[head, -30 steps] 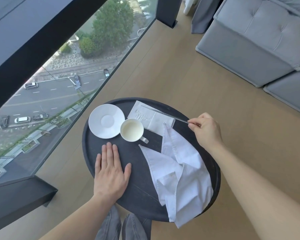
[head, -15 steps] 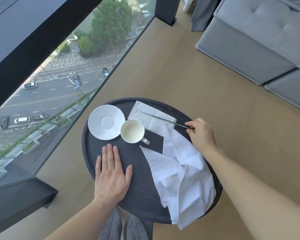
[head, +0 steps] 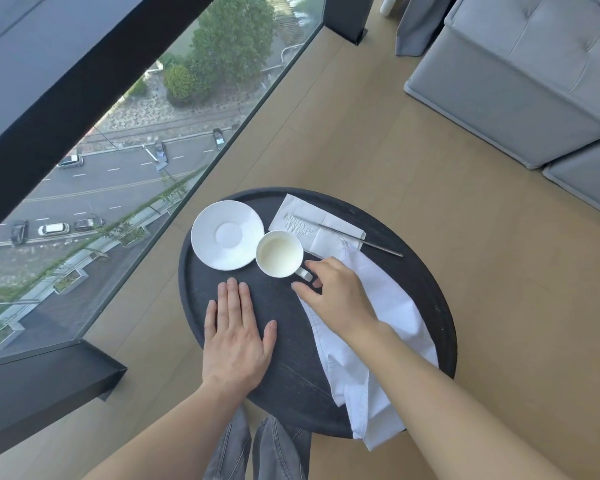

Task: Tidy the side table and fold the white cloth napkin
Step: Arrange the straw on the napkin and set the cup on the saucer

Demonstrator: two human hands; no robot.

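A round black side table (head: pixel 426 289) holds a white saucer (head: pixel 227 234) at the back left and a white cup (head: pixel 280 253) just right of it. A thin metal stick (head: pixel 352 236) lies across a paper napkin (head: pixel 317 226) at the back. The rumpled white cloth napkin (head: pixel 392 306) drapes over the table's right front edge. My left hand (head: pixel 236 337) rests flat on the table, holding nothing. My right hand (head: pixel 336 294) hovers over the cloth with fingers apart, its fingertips at the cup's handle.
A floor-to-ceiling window (head: pixel 118 161) with a dark frame runs along the left. A grey sofa (head: pixel 520 77) stands at the back right on the wooden floor (head: pixel 395 140). My knees in grey jeans (head: pixel 257 448) are under the table's near edge.
My right hand let go of the metal stick, which now lies on the paper napkin, and moved left and nearer to the cup's handle. The left hand stayed flat.
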